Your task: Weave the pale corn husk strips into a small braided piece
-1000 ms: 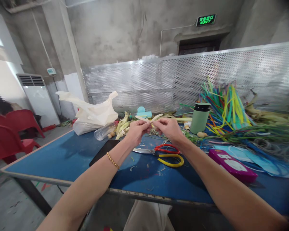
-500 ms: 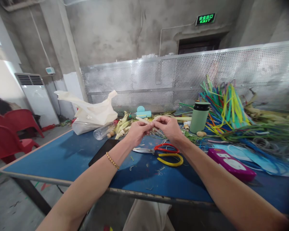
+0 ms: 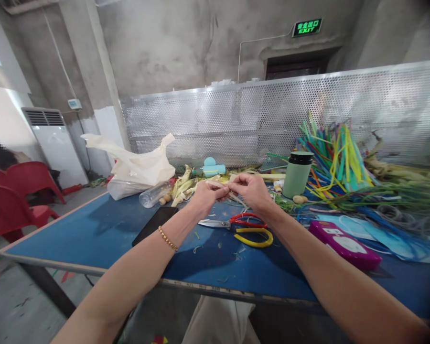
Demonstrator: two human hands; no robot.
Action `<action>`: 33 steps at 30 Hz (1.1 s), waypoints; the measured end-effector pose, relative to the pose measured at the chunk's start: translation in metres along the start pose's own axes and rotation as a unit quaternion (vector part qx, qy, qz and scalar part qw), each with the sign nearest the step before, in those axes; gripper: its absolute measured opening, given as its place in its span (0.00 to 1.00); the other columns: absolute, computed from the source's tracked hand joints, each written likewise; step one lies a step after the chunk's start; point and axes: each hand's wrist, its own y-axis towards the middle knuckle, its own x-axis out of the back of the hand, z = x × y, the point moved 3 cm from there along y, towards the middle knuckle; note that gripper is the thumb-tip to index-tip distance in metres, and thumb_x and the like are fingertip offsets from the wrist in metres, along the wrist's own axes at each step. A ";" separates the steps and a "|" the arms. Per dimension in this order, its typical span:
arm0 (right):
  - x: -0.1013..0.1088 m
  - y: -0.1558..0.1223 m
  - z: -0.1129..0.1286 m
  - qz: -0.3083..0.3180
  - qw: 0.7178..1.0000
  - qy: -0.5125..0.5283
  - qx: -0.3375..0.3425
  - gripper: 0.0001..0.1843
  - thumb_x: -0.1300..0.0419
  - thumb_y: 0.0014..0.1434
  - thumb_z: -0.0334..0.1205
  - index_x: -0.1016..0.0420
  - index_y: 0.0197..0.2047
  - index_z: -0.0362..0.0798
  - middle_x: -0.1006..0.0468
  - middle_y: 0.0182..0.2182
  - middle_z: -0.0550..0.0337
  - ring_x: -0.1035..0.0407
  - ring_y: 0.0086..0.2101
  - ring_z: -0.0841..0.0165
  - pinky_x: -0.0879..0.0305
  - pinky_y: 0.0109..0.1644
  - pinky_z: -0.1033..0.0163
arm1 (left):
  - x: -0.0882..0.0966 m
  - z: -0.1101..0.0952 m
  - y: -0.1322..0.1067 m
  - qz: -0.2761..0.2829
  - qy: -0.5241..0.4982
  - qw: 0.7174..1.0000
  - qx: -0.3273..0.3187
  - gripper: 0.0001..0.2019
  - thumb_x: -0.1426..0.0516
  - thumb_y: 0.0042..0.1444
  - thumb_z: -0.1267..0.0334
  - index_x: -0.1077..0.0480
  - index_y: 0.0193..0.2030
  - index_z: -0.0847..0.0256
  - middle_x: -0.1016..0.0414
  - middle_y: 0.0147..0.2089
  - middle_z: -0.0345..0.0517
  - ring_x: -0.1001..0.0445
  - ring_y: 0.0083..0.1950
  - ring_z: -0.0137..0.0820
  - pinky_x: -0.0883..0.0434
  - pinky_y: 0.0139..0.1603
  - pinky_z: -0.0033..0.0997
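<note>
My left hand (image 3: 205,198) and my right hand (image 3: 252,190) meet above the far middle of the blue table, both closed in a pinch. Between their fingertips runs a pale strip of corn husk (image 3: 216,183), mostly covered by the fingers. Its ends cannot be followed clearly. Scissors (image 3: 232,224) with one red and one yellow handle lie just below the hands. Pale green corn husks (image 3: 183,187) are heaped to the left of my left hand, beside a clear plastic bottle (image 3: 154,195).
A black phone (image 3: 154,225) and a white plastic bag (image 3: 139,165) are on the left. Rightward stand a green tumbler (image 3: 298,176) and coloured strips (image 3: 344,155), with a magenta box (image 3: 346,244) nearer me. A perforated metal screen (image 3: 215,124) borders the back.
The thumb and fingers of both hands have shifted slightly along the husk strip, and the left end of the strip sits lower. Everything on the table stays in place.
</note>
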 end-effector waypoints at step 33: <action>0.002 -0.002 0.007 -0.006 0.997 0.071 -0.032 0.12 0.39 0.47 0.44 0.31 0.22 0.44 0.31 0.19 0.63 0.40 0.22 0.73 0.43 0.27 0.65 | 0.004 0.009 0.005 0.035 -0.119 0.990 0.068 0.06 0.36 0.46 0.69 0.27 0.28 0.72 0.29 0.24 0.47 0.35 0.25 0.23 0.41 0.28 0.27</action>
